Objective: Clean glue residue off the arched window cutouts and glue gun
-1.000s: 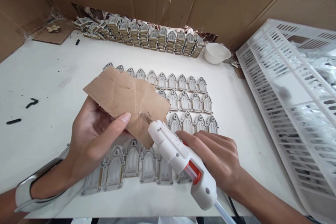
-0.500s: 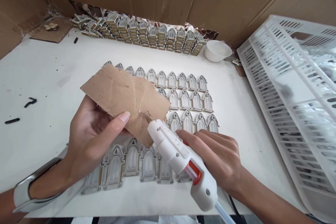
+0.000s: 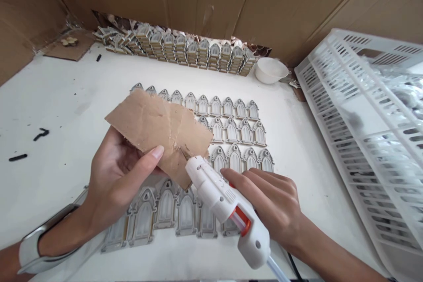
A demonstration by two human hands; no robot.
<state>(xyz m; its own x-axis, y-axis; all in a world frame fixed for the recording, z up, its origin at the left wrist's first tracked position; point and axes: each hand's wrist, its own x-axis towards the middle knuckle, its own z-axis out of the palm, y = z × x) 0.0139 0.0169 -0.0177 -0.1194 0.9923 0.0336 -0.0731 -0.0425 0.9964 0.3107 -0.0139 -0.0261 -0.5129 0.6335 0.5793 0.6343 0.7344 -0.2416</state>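
My left hand (image 3: 120,180) pinches a torn piece of brown cardboard (image 3: 158,128) between thumb and fingers, holding it above the table. A white hot glue gun (image 3: 228,207) is gripped in my right hand (image 3: 271,202), its nozzle pressed against the cardboard's lower right edge. Under both hands, rows of small grey arch-shaped window pieces (image 3: 231,130) lie flat on the white table (image 3: 59,97); the cardboard hides part of them.
Stacks of the same arch pieces (image 3: 191,53) line the back edge by the cardboard wall. A white bowl (image 3: 271,70) sits at the back right. A white slotted plastic crate (image 3: 370,132) fills the right side. Small black bits (image 3: 41,133) lie at the left.
Hands, cardboard and glue gun keep nearly the same pose, nozzle still at the cardboard's edge. Only the view shifts slightly.
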